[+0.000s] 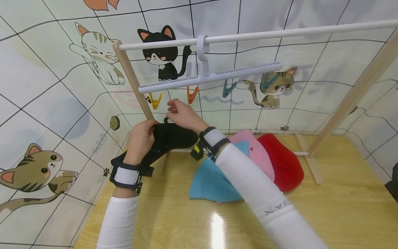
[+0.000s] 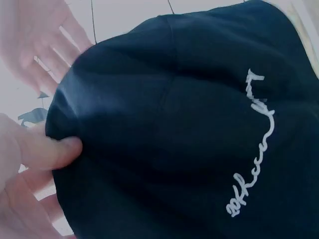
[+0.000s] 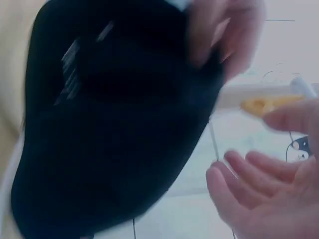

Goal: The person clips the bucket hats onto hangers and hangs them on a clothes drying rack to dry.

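My left hand [image 1: 142, 140] pinches a black cap [image 1: 178, 136] by its edge, thumb on the outer cloth. White script lettering runs across the cap's cloth [image 2: 164, 119] in the left wrist view. Close to the right of it is my right hand [image 1: 185, 116], holding nothing, its fingers loosely bent and the thumb apart in the right wrist view. Above both hands, a light-purple hanger [image 1: 205, 79] hangs with several clips from its bar. The yellow clip [image 1: 155, 101] is nearest my hands, followed by an orange clip [image 1: 192, 94] and a teal clip [image 1: 229, 88].
The hanger hooks over the white rail [image 1: 264, 36] of a wooden-legged rack [image 1: 132, 76]. Blue [image 1: 205, 180], pink [image 1: 259, 159] and red [image 1: 283, 166] cloth hats overlap on the wooden table [image 1: 174, 214] below. A cat-patterned tiled wall [image 1: 217, 119] stands close behind the rack.
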Motion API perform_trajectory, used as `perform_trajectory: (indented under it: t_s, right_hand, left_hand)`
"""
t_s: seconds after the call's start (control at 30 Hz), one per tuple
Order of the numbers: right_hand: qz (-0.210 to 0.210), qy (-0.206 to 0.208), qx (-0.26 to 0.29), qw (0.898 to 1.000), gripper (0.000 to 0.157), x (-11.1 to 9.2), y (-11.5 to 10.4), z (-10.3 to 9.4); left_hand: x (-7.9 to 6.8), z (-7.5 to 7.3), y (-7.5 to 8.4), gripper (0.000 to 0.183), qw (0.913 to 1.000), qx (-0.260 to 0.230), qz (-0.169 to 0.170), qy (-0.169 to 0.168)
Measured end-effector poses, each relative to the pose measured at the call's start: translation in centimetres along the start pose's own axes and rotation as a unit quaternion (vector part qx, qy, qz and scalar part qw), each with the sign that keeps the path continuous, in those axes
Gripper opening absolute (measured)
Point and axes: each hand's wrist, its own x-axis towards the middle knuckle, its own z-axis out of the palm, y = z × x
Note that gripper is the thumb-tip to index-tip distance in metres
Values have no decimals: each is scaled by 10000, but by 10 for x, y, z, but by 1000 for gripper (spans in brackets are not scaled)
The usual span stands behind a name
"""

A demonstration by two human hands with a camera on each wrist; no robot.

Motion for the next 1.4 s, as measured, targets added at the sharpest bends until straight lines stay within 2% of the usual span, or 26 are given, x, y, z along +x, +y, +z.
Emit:
perform_trajectory:
  t_s: [0.1,0.27,0.47,0.67,0.83,0.9,0.97,1.2,1.4]
  right_hand:
    - [358,71,382,9986,45,8,-12,-1]
    - [501,174,632,9966,47,21,-24,-3]
    - [599,24,1071,9924,48,33,-28,3]
    - [280,645,1292,9891,34,35,-24,8]
    - [-239,804,2064,9749,22,35,-20,9]
    - [-401,803,2294,9692,19,35,-19,9]
    - [-486,751,2345,9680,17,34,-18,9]
    - [-595,470,2186,9729,18,31,-16,3]
    - [-729,265,1999,9767,23,29,-3,-5]
  left_hand:
    - [-2,0,0,22,9999,67,34,-88]
    - [-6,-2,-2,20,9996,3,84,-265]
    - [-11,-4,-7,18,9989,1,161,-432]
    - [-14,-2,-10,21,9983,212,273,-478]
    - [-19,-1,-11,23,9985,188,212,-478]
    - [-20,-1,-11,23,9984,165,158,-512]
    - [-21,-1,-11,22,9982,170,121,-557]
    - [-21,1,-13,20,9983,163,201,-531]
    - [-17,3,-12,20,9995,64,15,-322]
